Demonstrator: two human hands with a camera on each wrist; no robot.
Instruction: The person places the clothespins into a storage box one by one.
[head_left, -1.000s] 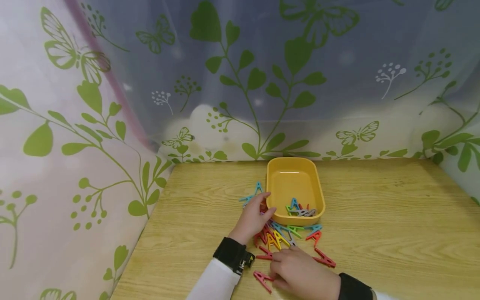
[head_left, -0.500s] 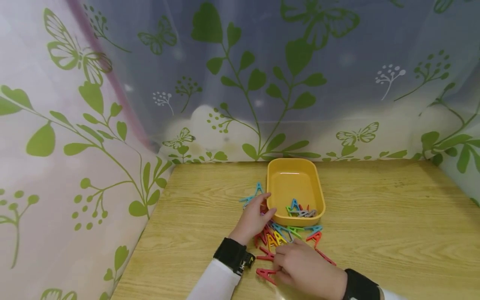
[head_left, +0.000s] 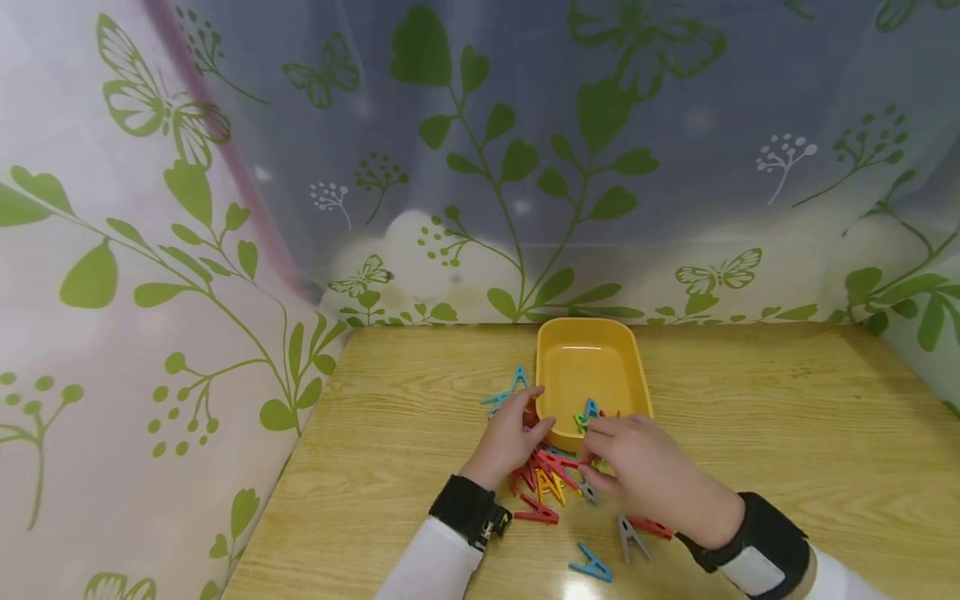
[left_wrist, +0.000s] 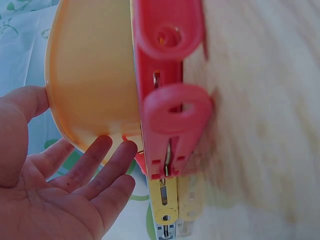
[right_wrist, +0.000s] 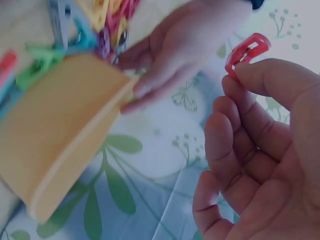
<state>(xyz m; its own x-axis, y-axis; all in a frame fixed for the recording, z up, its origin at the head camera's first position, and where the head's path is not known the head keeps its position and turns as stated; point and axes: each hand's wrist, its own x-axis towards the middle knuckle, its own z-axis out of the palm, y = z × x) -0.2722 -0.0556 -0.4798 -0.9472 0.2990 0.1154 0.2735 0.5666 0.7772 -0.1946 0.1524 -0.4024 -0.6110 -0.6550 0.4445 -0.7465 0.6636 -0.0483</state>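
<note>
In the head view, my right hand (head_left: 656,467) is near the front right corner of a yellow plastic bin (head_left: 588,367). Its thumb and forefinger pinch a red clothespin (right_wrist: 247,52), best seen in the right wrist view. My left hand (head_left: 505,437) rests by the bin's left side. In the left wrist view its thumb touches the rim and its loosely spread fingers lie along the wall. Several clothespins lie inside the bin, among them a blue one (head_left: 590,408); my right hand hides some. More clothespins, such as a yellow one (head_left: 551,487), crowd the bin's front.
Closer to me on the wooden table (head_left: 787,450) are a grey clothespin (head_left: 630,537), a light blue one (head_left: 592,564) and a red one (head_left: 536,510). Light blue clothespins (head_left: 519,377) lie left of the bin. A leaf-patterned curtain (head_left: 480,167) encloses the back and sides.
My right hand has picked up a red clothespin from the front of the pile and moved forward to the bin, uncovering grey and blue clothespins. My left hand has stayed by the bin.
</note>
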